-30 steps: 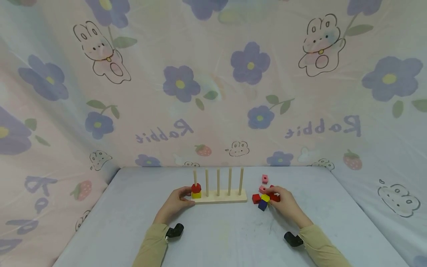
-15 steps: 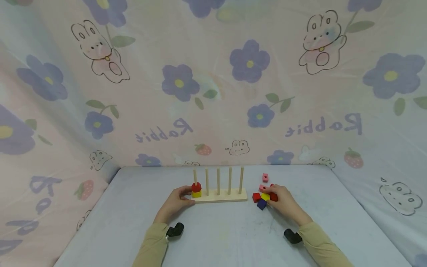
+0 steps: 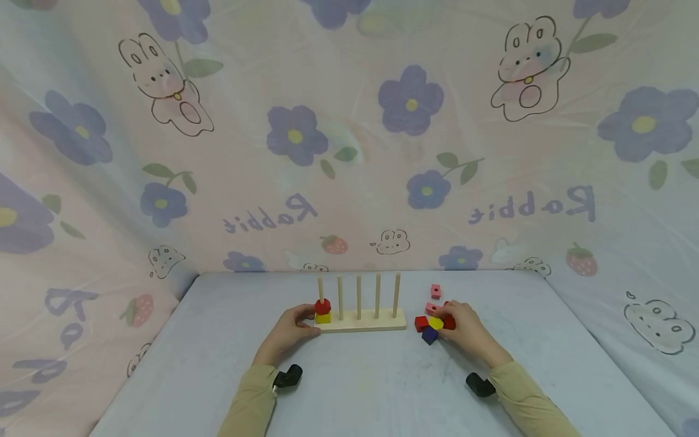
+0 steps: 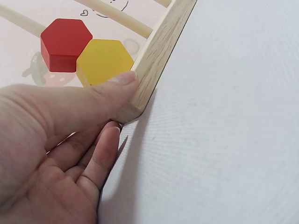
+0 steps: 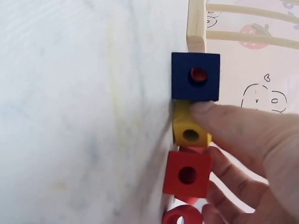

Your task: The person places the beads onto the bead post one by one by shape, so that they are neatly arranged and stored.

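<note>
Pinched between thumb and fingers, a loose yellow hexagonal block [image 3: 435, 323] sits in the right hand [image 3: 468, 331], its navy cube neighbour [image 3: 429, 335] at seven o'clock, a red cube [image 3: 421, 323] at nine, a pink block [image 3: 432, 308] near twelve. That forearm [image 3: 526, 391] reaches in from five o'clock, the left forearm [image 3: 248, 400] from seven. Gripping the wooden pegboard [image 3: 367, 323] at its nine o'clock end, the left hand [image 3: 286, 331] lays its thumb over the near corner, beside a leftmost peg [image 3: 321, 290] bearing stacked red [image 3: 323, 307] and yellow hexagons [image 3: 324, 318].
</note>
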`<action>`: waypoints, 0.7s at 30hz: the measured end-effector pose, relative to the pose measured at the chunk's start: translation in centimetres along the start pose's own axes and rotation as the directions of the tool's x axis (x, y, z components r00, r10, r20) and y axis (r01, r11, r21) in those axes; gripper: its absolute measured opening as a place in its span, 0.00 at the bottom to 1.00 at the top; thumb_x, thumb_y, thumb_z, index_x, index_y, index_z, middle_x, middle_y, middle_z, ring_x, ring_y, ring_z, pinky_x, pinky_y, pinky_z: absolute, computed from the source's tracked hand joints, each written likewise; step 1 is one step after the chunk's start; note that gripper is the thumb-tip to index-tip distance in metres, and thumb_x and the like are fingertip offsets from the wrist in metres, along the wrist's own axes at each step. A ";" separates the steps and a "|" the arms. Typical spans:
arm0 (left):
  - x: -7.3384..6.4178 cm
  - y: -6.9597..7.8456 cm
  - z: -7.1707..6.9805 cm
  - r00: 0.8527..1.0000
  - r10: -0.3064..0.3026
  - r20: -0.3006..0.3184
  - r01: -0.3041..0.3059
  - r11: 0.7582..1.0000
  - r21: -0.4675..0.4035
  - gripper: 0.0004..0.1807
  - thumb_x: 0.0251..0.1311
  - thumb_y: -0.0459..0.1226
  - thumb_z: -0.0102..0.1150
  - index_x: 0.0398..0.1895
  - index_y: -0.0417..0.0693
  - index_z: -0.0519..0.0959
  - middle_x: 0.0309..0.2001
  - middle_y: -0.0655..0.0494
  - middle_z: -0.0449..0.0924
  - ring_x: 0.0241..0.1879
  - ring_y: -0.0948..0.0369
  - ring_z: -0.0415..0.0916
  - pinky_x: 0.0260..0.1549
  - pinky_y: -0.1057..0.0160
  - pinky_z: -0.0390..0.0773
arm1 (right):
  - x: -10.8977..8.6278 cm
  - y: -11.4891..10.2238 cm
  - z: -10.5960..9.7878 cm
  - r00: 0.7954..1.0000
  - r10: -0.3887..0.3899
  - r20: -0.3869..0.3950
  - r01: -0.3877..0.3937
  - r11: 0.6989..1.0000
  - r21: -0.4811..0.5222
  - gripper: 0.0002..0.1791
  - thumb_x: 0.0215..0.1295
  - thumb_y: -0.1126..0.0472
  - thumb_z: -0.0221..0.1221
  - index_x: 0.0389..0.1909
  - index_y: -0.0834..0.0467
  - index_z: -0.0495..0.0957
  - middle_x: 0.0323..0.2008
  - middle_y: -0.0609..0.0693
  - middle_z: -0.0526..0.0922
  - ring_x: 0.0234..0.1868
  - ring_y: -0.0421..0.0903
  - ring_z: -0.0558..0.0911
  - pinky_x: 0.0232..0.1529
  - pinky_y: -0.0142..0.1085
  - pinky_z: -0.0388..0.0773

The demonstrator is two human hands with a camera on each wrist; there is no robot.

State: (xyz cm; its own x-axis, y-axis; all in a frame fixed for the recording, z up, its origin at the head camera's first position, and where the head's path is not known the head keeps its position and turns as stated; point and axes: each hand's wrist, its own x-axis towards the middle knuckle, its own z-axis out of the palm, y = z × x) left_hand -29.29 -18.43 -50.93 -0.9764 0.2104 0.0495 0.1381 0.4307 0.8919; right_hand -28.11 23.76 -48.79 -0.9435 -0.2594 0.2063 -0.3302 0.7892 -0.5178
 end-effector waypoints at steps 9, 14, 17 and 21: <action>-0.1 0.1 -0.1 1.000 -0.007 0.000 0.007 1.000 -0.002 0.31 0.49 0.36 0.73 0.59 0.45 0.74 0.51 0.50 0.77 0.37 0.58 0.76 0.43 0.58 0.75 | -0.4 0.2 0.2 1.000 -0.012 -0.006 0.013 1.000 0.026 0.21 0.47 0.67 0.73 0.42 0.55 0.77 0.40 0.47 0.80 0.46 0.54 0.71 0.50 0.55 0.70; 0.0 0.2 -0.1 1.000 -0.018 -0.002 0.018 1.000 -0.006 0.31 0.48 0.36 0.73 0.59 0.46 0.75 0.51 0.50 0.77 0.37 0.58 0.76 0.43 0.58 0.75 | -0.4 0.2 0.2 1.000 -0.031 0.000 0.031 0.999 0.034 0.21 0.46 0.66 0.73 0.42 0.55 0.77 0.40 0.46 0.81 0.45 0.53 0.71 0.48 0.53 0.66; 0.1 0.1 -0.1 1.000 -0.017 0.000 0.017 1.000 -0.004 0.32 0.48 0.37 0.73 0.59 0.45 0.74 0.52 0.50 0.77 0.37 0.58 0.75 0.43 0.58 0.75 | -0.4 0.3 0.2 0.999 -0.046 0.007 0.046 0.998 0.034 0.22 0.46 0.66 0.73 0.44 0.55 0.78 0.40 0.46 0.80 0.45 0.54 0.70 0.48 0.52 0.64; 0.2 -0.1 0.0 1.000 -0.020 0.001 0.020 1.000 -0.004 0.32 0.48 0.37 0.73 0.59 0.45 0.74 0.51 0.50 0.77 0.37 0.58 0.75 0.43 0.58 0.76 | -0.4 0.4 0.2 0.998 -0.053 0.021 0.052 0.998 0.046 0.20 0.48 0.66 0.72 0.43 0.53 0.79 0.39 0.45 0.78 0.45 0.53 0.70 0.47 0.52 0.63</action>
State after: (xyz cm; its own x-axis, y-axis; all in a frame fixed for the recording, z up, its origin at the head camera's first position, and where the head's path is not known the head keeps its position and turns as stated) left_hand -29.53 -18.47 -51.00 -0.9787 0.2030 0.0314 0.1181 0.4313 0.8945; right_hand -27.87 24.03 -49.26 -0.9251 -0.3123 0.2160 -0.3796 0.7481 -0.5442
